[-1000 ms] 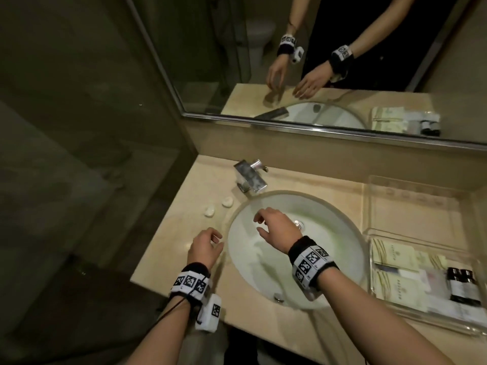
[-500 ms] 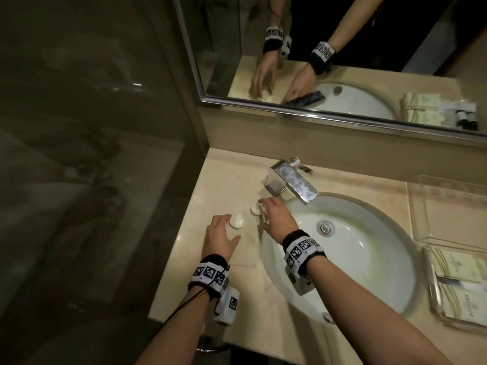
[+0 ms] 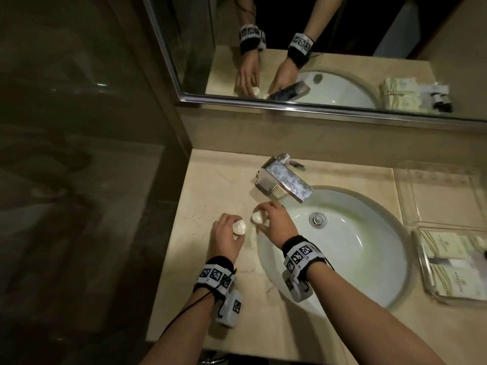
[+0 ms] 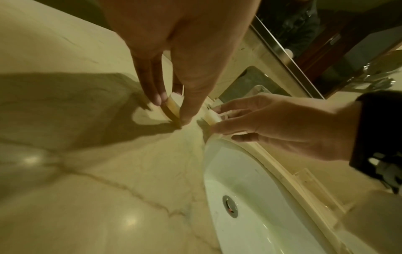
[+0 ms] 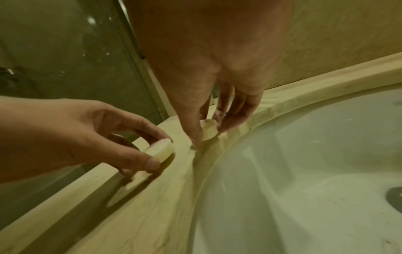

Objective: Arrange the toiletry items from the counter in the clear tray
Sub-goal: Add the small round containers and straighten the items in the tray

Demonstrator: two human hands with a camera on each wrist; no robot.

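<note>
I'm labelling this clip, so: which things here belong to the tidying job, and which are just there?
Part of the job:
left hand gripping one soap
right hand gripping the other soap
clear tray

Just there:
tap
sink
mirror

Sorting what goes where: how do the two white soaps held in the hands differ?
The left hand pinches the left soap out on the counter; the right hand pinches the right soap beside the sink rim. The left one looks slightly bigger. Both are small, white and round.

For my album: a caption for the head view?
Left hand and right hand each pinch a round soap beside the sink.
</note>
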